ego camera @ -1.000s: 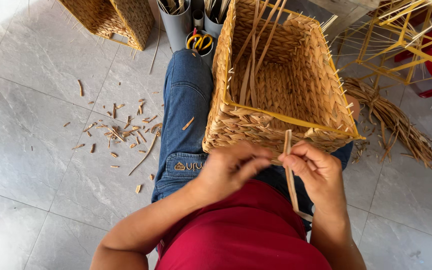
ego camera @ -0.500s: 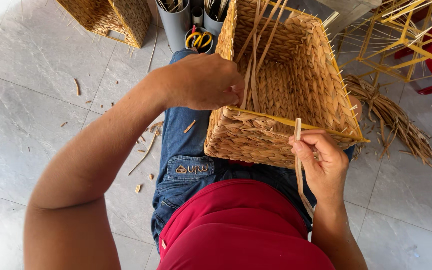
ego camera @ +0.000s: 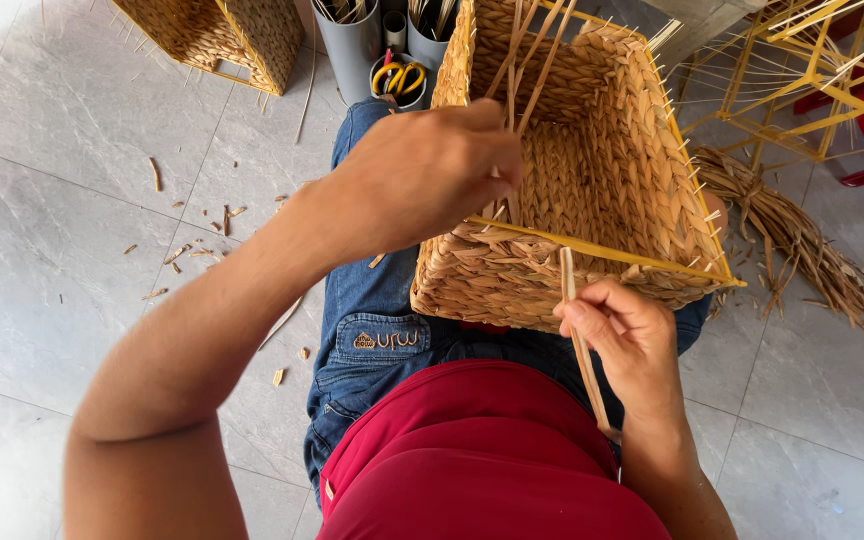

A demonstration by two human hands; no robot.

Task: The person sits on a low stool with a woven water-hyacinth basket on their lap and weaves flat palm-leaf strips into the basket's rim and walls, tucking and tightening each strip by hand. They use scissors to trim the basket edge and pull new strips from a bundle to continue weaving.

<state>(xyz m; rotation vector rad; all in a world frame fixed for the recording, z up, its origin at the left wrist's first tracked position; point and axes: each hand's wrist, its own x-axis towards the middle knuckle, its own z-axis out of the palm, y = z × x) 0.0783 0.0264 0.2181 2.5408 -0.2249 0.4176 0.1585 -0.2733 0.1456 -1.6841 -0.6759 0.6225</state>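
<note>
Looking down from the head camera, you had the woven basket [ego camera: 592, 200] resting on your lap, its yellow wire rim [ego camera: 602, 250] facing you. Your left hand [ego camera: 427, 170] reached over the near-left corner, fingers [ego camera: 497, 150] closed around the loose upright reed strands [ego camera: 527, 60] standing inside. Your right hand [ego camera: 627, 335] sat just below the near rim, fingers pinched shut on a thin flat reed strip [ego camera: 580, 345] held nearly upright. Trimmed scraps [ego camera: 182, 250] lay scattered on the tiled floor [ego camera: 52, 200] to your left.
</note>
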